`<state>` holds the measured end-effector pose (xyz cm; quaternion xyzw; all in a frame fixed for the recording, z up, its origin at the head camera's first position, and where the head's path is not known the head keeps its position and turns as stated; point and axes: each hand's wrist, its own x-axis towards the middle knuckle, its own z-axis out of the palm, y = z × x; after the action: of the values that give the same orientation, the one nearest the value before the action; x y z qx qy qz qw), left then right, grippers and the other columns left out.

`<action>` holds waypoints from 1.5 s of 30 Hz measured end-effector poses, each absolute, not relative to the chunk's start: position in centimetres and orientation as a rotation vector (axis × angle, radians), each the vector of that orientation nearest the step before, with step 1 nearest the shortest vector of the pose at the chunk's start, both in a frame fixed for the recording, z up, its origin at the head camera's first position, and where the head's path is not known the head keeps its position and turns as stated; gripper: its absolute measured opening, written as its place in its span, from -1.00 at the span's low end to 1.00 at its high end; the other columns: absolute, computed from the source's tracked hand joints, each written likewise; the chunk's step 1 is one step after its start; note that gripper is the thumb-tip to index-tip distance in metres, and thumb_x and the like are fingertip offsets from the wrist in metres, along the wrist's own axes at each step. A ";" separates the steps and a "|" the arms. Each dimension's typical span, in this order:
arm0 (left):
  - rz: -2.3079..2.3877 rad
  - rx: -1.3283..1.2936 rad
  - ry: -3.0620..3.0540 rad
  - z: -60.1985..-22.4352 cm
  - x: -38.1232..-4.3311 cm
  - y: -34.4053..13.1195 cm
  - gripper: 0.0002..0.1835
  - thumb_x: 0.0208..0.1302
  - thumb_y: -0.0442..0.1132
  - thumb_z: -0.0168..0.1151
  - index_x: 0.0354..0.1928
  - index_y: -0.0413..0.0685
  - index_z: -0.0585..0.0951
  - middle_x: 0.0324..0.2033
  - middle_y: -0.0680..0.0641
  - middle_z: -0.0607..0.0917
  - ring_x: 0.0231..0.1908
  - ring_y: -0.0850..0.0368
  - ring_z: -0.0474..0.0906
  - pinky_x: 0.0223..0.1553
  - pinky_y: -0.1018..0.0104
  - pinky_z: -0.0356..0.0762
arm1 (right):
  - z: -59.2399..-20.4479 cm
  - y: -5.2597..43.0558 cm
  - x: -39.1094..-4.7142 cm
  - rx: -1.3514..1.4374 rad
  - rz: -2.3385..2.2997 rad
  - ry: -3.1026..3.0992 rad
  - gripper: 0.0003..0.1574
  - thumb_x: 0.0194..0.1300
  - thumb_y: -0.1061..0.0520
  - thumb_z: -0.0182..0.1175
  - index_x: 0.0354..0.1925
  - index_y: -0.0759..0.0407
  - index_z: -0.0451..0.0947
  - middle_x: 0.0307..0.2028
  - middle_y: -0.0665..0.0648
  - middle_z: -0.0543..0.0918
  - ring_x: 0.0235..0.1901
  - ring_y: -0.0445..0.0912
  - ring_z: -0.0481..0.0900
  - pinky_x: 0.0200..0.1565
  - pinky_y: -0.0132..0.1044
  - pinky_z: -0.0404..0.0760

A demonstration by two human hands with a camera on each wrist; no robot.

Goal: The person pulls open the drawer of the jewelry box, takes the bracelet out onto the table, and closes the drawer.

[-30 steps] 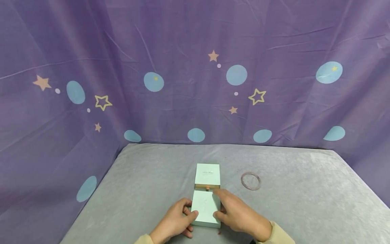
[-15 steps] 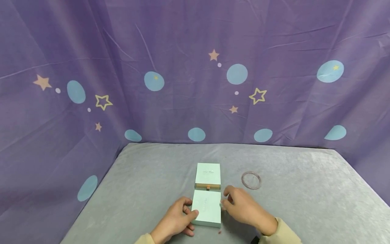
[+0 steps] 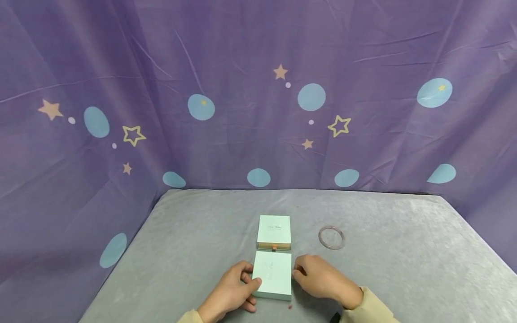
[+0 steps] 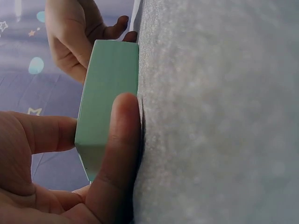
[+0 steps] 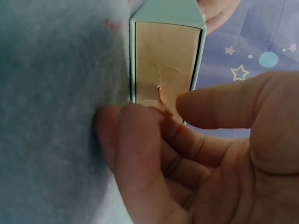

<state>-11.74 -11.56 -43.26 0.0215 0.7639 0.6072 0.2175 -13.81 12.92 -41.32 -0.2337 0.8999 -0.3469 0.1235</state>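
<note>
A pale mint-green drawer box lies flat on the grey cloth. My left hand grips its left side, thumb on the top. In the left wrist view, fingers of that hand also lie along the box's green side. At the opposite side is my right hand, fingers curled. Seen from the right wrist, the box's tan drawer front carries a small ribbon pull tab, which the right thumb and index finger pinch. The drawer sits flush within the sleeve; its contents are hidden.
A second mint-green box lies just beyond, its tan front and orange tab facing me. A translucent bangle rests to the right. A tiny red speck is near the front. Purple curtains enclose the table.
My right hand has let go of the box's top right edge, shifted right and slightly down, and curled its fingers at the pull tab. The left hand keeps its grip.
</note>
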 end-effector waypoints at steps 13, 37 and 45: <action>1.698 0.088 2.138 -43.2 -11.5 -11.6 -0.53 0.26 -0.31 0.21 0.10 -0.45 0.32 -0.34 -0.18 0.44 -0.60 0.05 0.56 -0.59 0.15 0.67 | -41.7 12.9 -14.0 -0.676 -0.985 2.613 -0.80 0.33 0.18 0.16 -0.47 0.08 0.53 -0.60 -0.07 0.42 -0.65 -0.24 0.33 -0.62 -0.39 0.35; 1.693 0.140 2.174 -42.9 -11.0 -11.3 -0.59 0.22 -0.39 0.16 0.05 -0.45 0.32 -0.38 -0.19 0.45 -0.62 0.08 0.56 -0.60 0.14 0.67 | -42.2 12.2 -13.9 -0.730 -1.038 2.740 -0.63 0.30 0.32 0.06 -0.60 0.01 0.38 -0.67 -0.13 0.34 -0.67 -0.30 0.28 -0.62 -0.43 0.34; 1.706 0.148 2.168 -42.7 -11.0 -11.3 -0.60 0.22 -0.41 0.17 0.03 -0.46 0.31 -0.40 -0.19 0.45 -0.63 0.07 0.56 -0.59 0.13 0.67 | -42.3 12.1 -13.9 -0.728 -1.036 2.769 -0.62 0.28 0.33 0.07 -0.62 0.01 0.34 -0.68 -0.14 0.32 -0.67 -0.30 0.26 -0.62 -0.43 0.32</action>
<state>-10.97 -11.27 -42.74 0.0525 0.7707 0.6065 0.1881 -13.85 12.10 -42.26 -0.2387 0.9084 -0.3398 0.0486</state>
